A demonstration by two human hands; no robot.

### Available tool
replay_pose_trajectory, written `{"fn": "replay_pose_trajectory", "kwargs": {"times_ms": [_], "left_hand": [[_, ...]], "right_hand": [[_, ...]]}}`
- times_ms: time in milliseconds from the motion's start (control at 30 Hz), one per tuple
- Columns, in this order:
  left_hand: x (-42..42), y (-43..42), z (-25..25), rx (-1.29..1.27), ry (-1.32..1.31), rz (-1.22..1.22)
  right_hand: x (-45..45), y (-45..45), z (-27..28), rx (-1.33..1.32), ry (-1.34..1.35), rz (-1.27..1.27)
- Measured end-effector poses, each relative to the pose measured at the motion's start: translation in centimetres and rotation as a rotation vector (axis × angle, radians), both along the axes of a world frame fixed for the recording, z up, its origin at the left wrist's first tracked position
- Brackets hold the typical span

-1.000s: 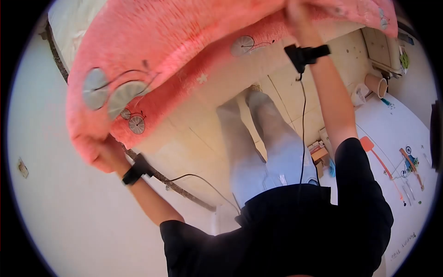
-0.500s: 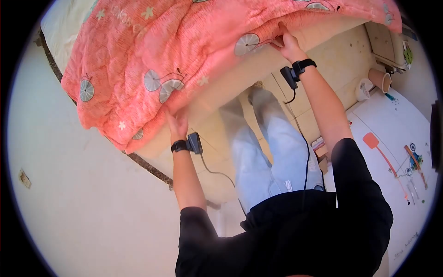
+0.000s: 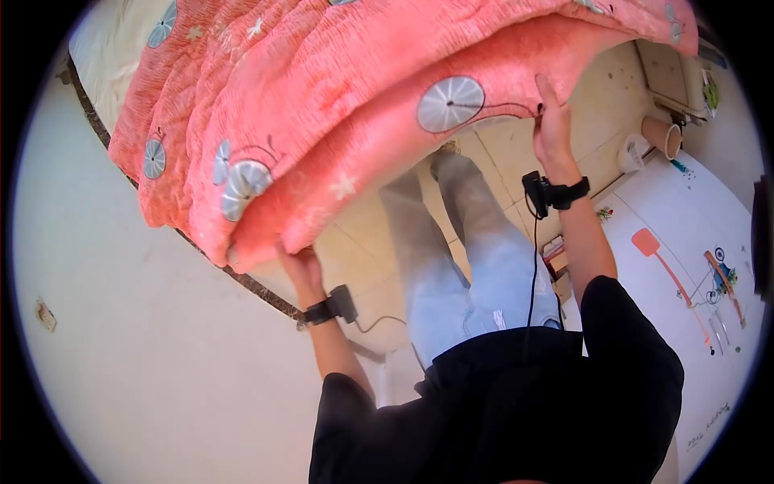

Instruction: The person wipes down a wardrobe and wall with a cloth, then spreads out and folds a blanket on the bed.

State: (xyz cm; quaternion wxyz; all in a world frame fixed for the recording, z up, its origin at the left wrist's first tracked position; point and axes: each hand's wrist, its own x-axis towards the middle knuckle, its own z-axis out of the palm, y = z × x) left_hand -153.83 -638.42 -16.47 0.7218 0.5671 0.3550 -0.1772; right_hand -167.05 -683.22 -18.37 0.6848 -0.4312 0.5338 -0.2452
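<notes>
A fluffy pink blanket (image 3: 322,89) with grey wheel and white flower patterns lies over the bed, its near edge lifted. My left hand (image 3: 302,270) grips its lower left edge, fingers partly hidden by the cloth. Further right, my right hand (image 3: 553,133) holds the near edge, thumb pointing up along the front. Between the two hands the edge hangs in a curve, with one large grey wheel print near the right hand. Each wrist has a black strap with a small device and cable.
Pale bedding (image 3: 109,60) shows at the upper left, above a dark bed edge (image 3: 262,294). My legs stand on the tiled floor (image 3: 355,262). Right of me are a beige bin (image 3: 661,137), a plastic bag (image 3: 634,153) and a white surface (image 3: 637,290) with a red fly swatter (image 3: 646,242).
Since half a second ago, the blanket edge has been raised and pulled toward me. My right hand has moved right and down, my left hand slightly down. Earlier my left hand was further left.
</notes>
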Motion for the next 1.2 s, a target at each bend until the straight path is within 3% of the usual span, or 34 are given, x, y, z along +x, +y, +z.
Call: {"fn": "replay_pose_trajectory", "kwargs": {"times_ms": [100,133,167,200,333,433,567,633,700,733,800,867,933,1000,1067,1133,1200], "left_hand": [[-3.2,5.9,-9.7,-0.054,0.385,-0.016],[-3.7,6.8,-11.5,-0.025,0.481,-0.039],[-3.6,5.5,-11.0,0.173,0.534,-0.041],[-2.6,4.8,-10.7,0.225,0.432,-0.075],[1.1,3.7,-7.8,0.306,0.079,-0.153],[5.8,5.4,-7.4,0.054,0.121,-0.019],[10.8,5.3,-7.5,-0.236,0.156,0.347],[11.1,6.4,-7.1,0.625,-0.148,-0.391],[11.5,7.6,-6.2,1.104,-0.318,-0.779],[12.1,8.1,-5.0,1.164,-0.334,-0.793],[12.3,8.0,-1.2,0.933,-0.377,-0.527],[12.6,5.5,3.2,0.327,-0.427,0.024],[10.3,4.3,6.3,0.245,-0.469,0.095],[7.7,7.1,4.5,0.256,-0.352,0.141],[4.7,9.9,0.6,0.352,-0.244,0.126],[2.7,14.0,-4.4,0.015,0.0,0.222],[2.3,15.2,-6.0,-0.184,0.012,0.494]], "right_hand": [[-2.0,0.5,-9.0,0.489,-0.185,-0.158],[-1.5,0.9,-8.7,0.407,-0.035,-0.068],[-0.7,1.7,-8.2,0.321,0.111,0.022],[0.1,2.0,-8.0,0.23,0.257,0.111],[1.9,1.2,-7.6,-0.732,0.479,0.195],[5.0,-1.1,-6.0,-0.204,0.278,0.123],[7.9,-7.6,-11.9,-0.069,0.242,0.23],[9.8,-8.5,-11.3,-0.069,0.252,0.167],[10.1,-9.5,-8.2,-0.105,0.237,0.272],[10.3,-10.0,-6.8,-0.12,0.229,0.327],[8.7,-11.9,-4.6,-0.22,0.171,0.262],[7.4,-10.6,0.6,-0.347,-0.035,0.083],[5.4,-8.8,4.0,-0.623,0.054,-0.14],[3.8,-8.2,3.1,-0.422,0.133,-0.102],[0.6,-7.8,-1.4,-0.158,0.193,0.023],[0.2,-6.4,-5.0,0.075,0.192,0.146],[1.0,-3.2,-5.3,0.239,0.168,0.183]]}}
